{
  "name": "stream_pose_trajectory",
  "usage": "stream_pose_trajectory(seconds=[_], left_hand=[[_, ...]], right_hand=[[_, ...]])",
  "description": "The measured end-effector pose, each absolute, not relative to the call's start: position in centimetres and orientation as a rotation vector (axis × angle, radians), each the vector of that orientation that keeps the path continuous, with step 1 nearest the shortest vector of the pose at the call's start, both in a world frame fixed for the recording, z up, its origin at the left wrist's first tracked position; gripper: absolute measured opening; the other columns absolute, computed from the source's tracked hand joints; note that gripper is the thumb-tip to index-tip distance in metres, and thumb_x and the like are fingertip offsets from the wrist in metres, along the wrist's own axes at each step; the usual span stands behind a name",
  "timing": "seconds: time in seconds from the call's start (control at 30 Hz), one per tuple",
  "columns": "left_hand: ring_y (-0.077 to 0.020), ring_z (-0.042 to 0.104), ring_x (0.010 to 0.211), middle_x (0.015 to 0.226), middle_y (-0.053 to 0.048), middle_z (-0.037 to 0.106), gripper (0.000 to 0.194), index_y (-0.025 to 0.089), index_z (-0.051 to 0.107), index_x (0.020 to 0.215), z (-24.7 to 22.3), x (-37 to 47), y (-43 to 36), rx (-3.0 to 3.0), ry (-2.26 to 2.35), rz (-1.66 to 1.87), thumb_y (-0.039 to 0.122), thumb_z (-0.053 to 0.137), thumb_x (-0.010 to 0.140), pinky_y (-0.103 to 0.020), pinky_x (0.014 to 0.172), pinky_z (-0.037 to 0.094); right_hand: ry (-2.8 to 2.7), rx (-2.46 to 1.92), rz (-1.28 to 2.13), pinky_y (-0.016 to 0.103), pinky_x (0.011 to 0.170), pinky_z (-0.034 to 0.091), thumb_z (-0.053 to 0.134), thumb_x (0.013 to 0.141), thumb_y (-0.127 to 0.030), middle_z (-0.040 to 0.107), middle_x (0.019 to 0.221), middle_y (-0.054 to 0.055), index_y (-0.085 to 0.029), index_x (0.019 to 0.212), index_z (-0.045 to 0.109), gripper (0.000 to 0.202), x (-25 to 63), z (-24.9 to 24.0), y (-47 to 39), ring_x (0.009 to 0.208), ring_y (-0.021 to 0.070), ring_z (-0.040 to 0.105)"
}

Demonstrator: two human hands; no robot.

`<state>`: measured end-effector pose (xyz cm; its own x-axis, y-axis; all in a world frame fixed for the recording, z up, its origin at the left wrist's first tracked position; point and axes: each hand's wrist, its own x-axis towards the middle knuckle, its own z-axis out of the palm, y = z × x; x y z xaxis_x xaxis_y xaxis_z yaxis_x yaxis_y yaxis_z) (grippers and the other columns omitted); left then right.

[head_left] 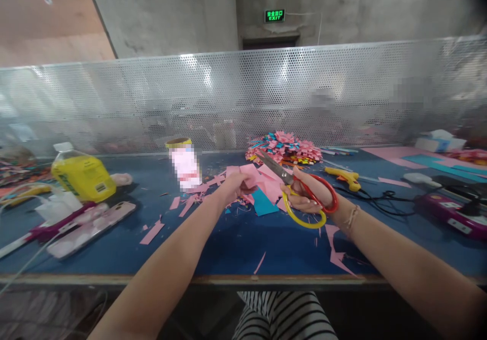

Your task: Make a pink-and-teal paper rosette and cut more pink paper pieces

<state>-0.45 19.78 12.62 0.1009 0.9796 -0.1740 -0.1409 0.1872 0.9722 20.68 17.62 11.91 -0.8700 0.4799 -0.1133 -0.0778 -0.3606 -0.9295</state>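
Note:
My right hand [304, 198] is closed around a pair of scissors [292, 183] with one red and one yellow handle loop, their blades pointing up and to the left. My left hand [235, 188] pinches a piece of pink paper [250, 173]. More pink paper [271, 185] lies between the two hands, with a blue paper piece [265, 203] just below it. Small pink scraps [187, 205] are strewn left of my left hand. Behind the hands rises a heap of pink, blue and yellow paper pieces [283, 148].
A yellow glue gun [344, 177] and a purple power strip [452, 215] with black cables lie at right. Leftward are a jug of yellow liquid [81, 175] and a pink phone [91, 228]. A lit phone [185, 167] leans upright. A perforated metal screen [243, 96] borders the table's back.

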Motion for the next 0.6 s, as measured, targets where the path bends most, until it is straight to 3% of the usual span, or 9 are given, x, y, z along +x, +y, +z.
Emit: stream_pose_trajectory(seconds=[0.37, 0.6], left_hand=[[-0.0121, 0.059, 0.050, 0.053, -0.005, 0.060, 0.013, 0.015, 0.050, 0.066, 12.19, -0.69, 19.50, 1.021, 0.927, 0.807, 0.012, 0.039, 0.074, -0.022, 0.054, 0.049], [-0.0173, 0.062, 0.056, 0.056, -0.008, 0.061, 0.016, 0.014, 0.050, 0.074, 12.03, -0.90, 19.98, 0.994, 0.794, 0.759, 0.029, 0.044, 0.076, -0.027, 0.056, 0.050]], right_hand=[[-1.629, -0.493, 2.320, 0.012, 0.021, 0.019, 0.009, 0.082, -0.065, 0.036, 0.042, -0.006, -0.016, 0.077, 0.041, 0.059, 20.47, 11.42, 17.68, 0.026, 0.0041, 0.016], [-1.619, -0.570, 2.318, 0.012, 0.021, 0.017, 0.009, 0.081, -0.067, 0.035, 0.042, -0.007, -0.017, 0.080, 0.040, 0.059, 20.45, 11.63, 17.64, 0.025, 0.0041, 0.015]])
